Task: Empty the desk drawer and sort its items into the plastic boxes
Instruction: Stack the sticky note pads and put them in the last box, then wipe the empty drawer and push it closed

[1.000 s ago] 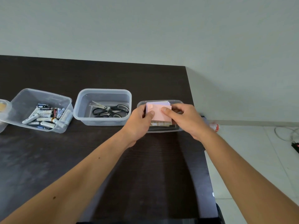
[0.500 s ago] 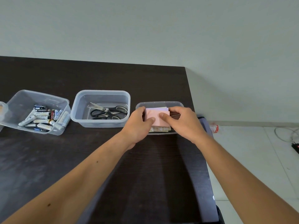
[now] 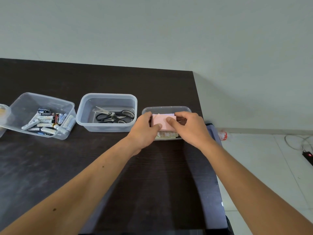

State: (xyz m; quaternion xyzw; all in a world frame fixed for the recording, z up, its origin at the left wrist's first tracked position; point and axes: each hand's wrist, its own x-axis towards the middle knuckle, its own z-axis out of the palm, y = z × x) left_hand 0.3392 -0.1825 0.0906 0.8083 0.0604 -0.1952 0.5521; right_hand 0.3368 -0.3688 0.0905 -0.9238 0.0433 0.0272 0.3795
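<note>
- Three clear plastic boxes stand in a row on the dark wooden surface (image 3: 50, 167), with the rim of a fourth container (image 3: 2, 114) just showing at the left edge.
- The left clear plastic box (image 3: 18, 106), tilted a little, holds a heap of loose batteries (image 3: 49, 123).
- The middle clear plastic box (image 3: 108, 99) holds a pair of black-handled scissors (image 3: 115, 115) lying flat.
- The shallow clear plastic box on the right (image 3: 166, 108) sits near the surface's right edge, and both hands meet over it.
- The left hand (image 3: 144, 131) pinches the left side of a pink pad of sticky notes (image 3: 162, 122), thumb on top and fingers curled round the far edge.
- The right hand (image 3: 189, 128) grips the pad's right side the same way, thumb pressed on its top face.
- The pad sits inside the right box, on top of a paler stack of paper (image 3: 166, 134).
- Off to the right, on the pale tiled floor, lie a clear bottle with a red label (image 3: 222, 135), a looped cable (image 3: 294, 141) and a black power strip (image 3: 307, 156).
</note>
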